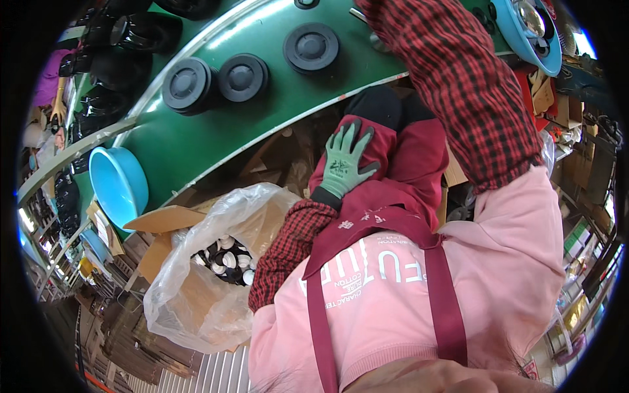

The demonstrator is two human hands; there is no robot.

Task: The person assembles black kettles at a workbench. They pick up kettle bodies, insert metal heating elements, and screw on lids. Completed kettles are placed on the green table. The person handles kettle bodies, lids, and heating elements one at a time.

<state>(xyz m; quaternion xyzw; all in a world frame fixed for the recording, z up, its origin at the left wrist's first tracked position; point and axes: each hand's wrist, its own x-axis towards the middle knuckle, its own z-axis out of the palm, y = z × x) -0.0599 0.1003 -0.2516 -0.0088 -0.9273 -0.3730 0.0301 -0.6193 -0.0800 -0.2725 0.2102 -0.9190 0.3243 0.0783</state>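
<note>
My left hand (347, 160), in a pale green work glove with dark fingertips, lies palm down on the dark red apron over my thigh. Its fingers are spread and hold nothing. My right arm, in a red-and-black checked sleeve (452, 78), reaches up over the green work table (242, 134); the hand is beyond the top edge of the picture. On the table, nearest my left hand, are stacks of round black discs: a left stack (188, 85), a middle stack (242, 77) and a right stack (310, 47). A metal object (378, 42) shows partly beside the right sleeve.
A blue basin (118, 185) stands at the table's left end, another blue basin (553, 56) at the upper right. Left of my lap, a cardboard box lined with a clear plastic bag (177, 295) holds small black and white parts (226, 259). A metal rail (157, 85) curves along the table's far side.
</note>
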